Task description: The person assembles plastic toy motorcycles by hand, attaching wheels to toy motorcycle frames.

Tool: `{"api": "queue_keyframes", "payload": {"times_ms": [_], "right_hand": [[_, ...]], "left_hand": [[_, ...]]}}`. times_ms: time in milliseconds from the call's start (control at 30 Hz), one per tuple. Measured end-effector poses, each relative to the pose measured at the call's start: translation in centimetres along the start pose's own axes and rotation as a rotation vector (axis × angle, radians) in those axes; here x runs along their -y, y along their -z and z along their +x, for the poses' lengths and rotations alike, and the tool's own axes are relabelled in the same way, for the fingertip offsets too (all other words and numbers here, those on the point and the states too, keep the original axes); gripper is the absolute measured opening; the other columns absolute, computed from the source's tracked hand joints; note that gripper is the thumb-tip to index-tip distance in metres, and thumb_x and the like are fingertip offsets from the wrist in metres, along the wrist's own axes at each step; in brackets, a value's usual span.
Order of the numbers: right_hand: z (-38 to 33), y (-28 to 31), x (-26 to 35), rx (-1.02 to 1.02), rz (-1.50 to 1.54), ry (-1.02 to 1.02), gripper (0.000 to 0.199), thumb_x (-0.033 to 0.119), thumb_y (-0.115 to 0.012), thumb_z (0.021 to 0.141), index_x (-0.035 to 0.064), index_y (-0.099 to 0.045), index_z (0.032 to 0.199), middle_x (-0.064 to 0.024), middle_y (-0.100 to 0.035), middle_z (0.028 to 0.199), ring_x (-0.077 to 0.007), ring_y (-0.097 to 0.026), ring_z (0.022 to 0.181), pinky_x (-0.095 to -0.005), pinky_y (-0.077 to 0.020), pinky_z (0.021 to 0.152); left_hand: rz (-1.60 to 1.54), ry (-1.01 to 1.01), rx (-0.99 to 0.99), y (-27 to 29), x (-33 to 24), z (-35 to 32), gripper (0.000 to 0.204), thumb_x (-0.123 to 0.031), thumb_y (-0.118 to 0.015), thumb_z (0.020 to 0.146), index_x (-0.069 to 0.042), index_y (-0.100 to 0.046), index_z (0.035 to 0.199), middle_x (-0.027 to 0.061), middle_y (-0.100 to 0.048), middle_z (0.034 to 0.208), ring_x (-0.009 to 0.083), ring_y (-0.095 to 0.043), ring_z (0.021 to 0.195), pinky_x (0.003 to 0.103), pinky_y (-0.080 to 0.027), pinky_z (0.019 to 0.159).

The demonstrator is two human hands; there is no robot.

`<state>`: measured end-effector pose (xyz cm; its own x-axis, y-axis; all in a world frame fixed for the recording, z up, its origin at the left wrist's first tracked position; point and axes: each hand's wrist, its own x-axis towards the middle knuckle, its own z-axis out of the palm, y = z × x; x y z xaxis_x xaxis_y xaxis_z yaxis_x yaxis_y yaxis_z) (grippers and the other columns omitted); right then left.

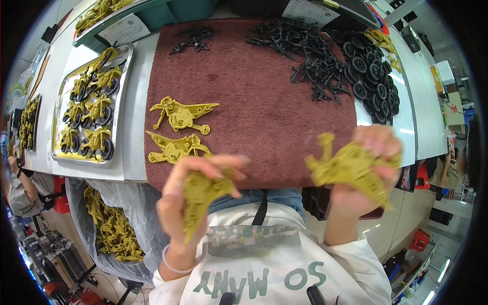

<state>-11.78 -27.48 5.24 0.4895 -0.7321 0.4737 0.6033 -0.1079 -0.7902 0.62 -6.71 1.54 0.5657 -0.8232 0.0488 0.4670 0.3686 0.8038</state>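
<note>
My left hand is closed around a yellow plastic toy motorcycle body half, held over the mat's front edge. On the right, my right hand grips another yellow toy motorcycle body half, raised near the mat's front right corner. Both hands are somewhat blurred. Two more yellow body halves lie on the left of the brown mat: one farther, and one nearer just beyond my left hand, which partly covers it.
Black plastic frame parts and black wheels are heaped at the far right; a few black parts lie far left. A metal tray holds assembled toy motorcycles. Below it, a plastic-lined bin contains yellow parts. Green crate stands behind.
</note>
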Motion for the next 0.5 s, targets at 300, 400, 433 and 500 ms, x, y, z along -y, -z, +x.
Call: {"api": "queue_keyframes", "payload": {"times_ms": [300,400,433,500], "right_hand": [[-0.5,0.6,-3.3,0.585,-0.997,0.482,0.024,0.014,-0.079,0.074,0.0065,-0.065,0.093,-0.0081,-0.062,0.105,-0.0231,-0.061,0.091,-0.0344,-0.0512,0.076],[-1.5,0.4,-3.9,0.811,-1.108,0.42,0.022,0.017,-0.074,0.076,0.0064,-0.067,0.094,-0.0081,-0.063,0.11,-0.0246,-0.062,0.098,-0.036,-0.0516,0.079],[-1.8,0.4,-3.9,0.894,-1.131,0.351,0.022,0.018,-0.072,0.076,0.0063,-0.068,0.094,-0.0085,-0.063,0.112,-0.0247,-0.062,0.101,-0.0362,-0.0516,0.08],[-1.8,0.4,-4.1,0.876,-1.118,0.336,0.023,0.016,-0.07,0.073,0.005,-0.068,0.094,-0.0083,-0.063,0.111,-0.0248,-0.061,0.101,-0.0366,-0.0518,0.081]], "left_hand": [[-0.074,-0.075,-0.12,-1.4,-0.4,0.1,0.049,-0.029,-0.051,0.089,-0.001,-0.045,0.129,0.0302,-0.032,0.148,0.0526,-0.044,0.128,0.061,-0.045,0.099],[-0.076,-0.092,-0.182,-0.8,-0.8,-0.1,0.051,-0.023,-0.052,0.09,-0.002,-0.042,0.136,0.0289,-0.03,0.15,0.0553,-0.04,0.131,0.065,-0.041,0.102],[-0.034,-0.097,-0.223,-0.6,-0.9,-0.3,0.053,-0.02,-0.052,0.09,-0.002,-0.04,0.139,0.0285,-0.029,0.151,0.0561,-0.038,0.131,0.066,-0.04,0.103],[-0.028,-0.147,-0.23,0.1,-1.2,-0.7,0.053,-0.016,-0.049,0.091,-0.002,-0.038,0.141,0.0285,-0.03,0.151,0.0567,-0.038,0.131,0.066,-0.039,0.104]]}}
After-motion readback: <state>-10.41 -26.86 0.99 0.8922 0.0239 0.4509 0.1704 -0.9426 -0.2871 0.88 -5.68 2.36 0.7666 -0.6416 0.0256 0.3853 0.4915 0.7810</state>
